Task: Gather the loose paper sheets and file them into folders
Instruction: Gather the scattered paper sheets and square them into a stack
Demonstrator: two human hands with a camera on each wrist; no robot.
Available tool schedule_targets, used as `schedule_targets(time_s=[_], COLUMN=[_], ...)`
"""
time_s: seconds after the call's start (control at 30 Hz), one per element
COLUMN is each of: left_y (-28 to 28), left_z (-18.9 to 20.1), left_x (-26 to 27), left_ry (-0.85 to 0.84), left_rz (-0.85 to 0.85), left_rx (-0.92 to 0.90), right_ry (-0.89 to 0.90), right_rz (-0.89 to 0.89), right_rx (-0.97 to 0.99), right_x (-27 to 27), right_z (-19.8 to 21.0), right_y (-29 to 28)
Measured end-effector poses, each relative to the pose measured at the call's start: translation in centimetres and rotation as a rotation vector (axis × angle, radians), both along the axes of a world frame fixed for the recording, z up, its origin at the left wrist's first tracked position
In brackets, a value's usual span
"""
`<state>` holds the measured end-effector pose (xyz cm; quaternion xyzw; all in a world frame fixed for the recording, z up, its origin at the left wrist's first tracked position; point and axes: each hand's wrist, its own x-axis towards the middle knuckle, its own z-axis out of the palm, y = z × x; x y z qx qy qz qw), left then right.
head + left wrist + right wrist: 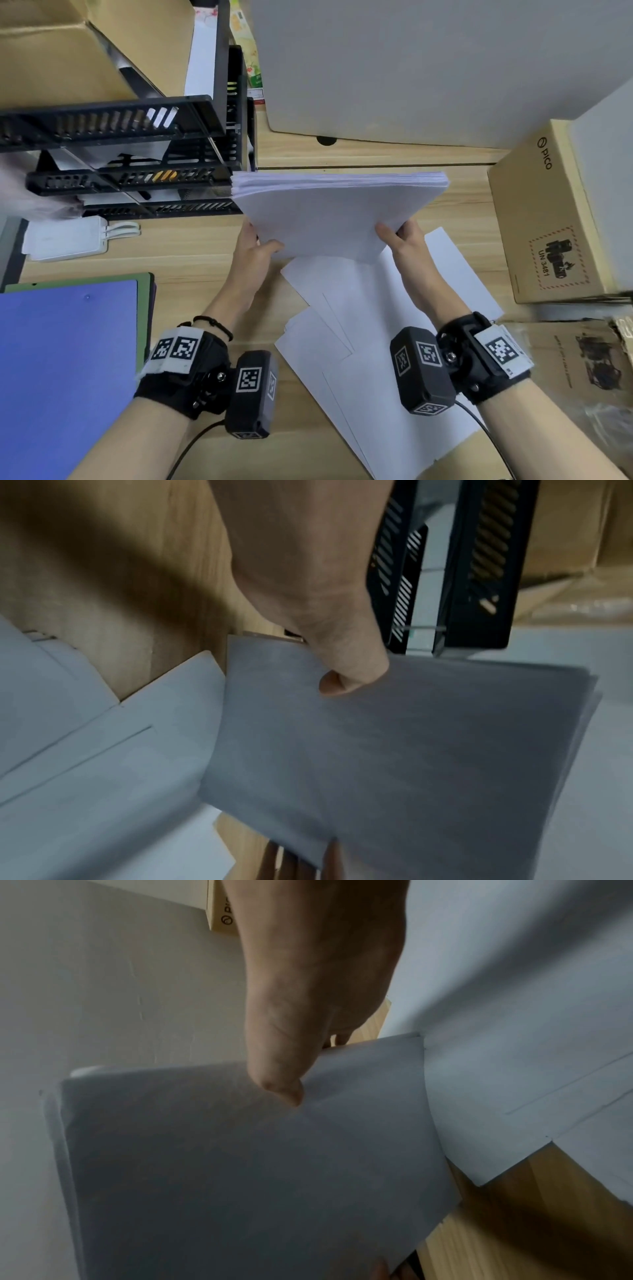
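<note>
White paper makes up the stack of sheets (337, 212) held above the wooden desk (191, 253), its far edge fanned slightly and its near edge tipped down toward the person. The left hand (253, 250) pinches the stack's near left corner, thumb (346, 677) on top and the other fingers underneath; the right hand (404, 240) pinches the near right corner the same way, thumb (277, 1080) pressed on the top sheet. The two hands are apart, one at each corner.

Beneath the stack, several loose sheets (370, 329) lie fanned and overlapping on the desk between the forearms. To the left, a blue folder (65, 359) lies flat on a green folder (145, 308) at the desk's near edge. A black tiered tray rack (137, 154) stands beyond them, its right end just beside the stack's left edge. A cardboard box (544, 222) marked PICO sits at the right, well apart from the stack.
</note>
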<state>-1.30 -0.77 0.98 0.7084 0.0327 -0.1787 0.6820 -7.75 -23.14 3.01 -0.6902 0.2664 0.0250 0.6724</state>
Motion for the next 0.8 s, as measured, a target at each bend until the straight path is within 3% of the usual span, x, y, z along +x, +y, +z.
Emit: schedule_targets(time_s=[0.47,0.67,0.8], left_y=[-1.0,-1.3,-0.2], left_z=[0.9,0.8,0.1], left_x=[-0.2,0.8,1.6], left_ry=[-0.054,-0.106,0.012], left_rz=[0.029,0.069,0.070], left_rx=[-0.089,0.017,0.096], right_ry=[-0.027,-0.174,-0.200], right_rz=[-0.016,-0.124,0.121], right_rx=[0.018,-0.308,-0.536], right_x=[-0.6,0.5,1.5], right_z=[0.2,2.0,4.0], right_y=[0.2,0.2,-1.3])
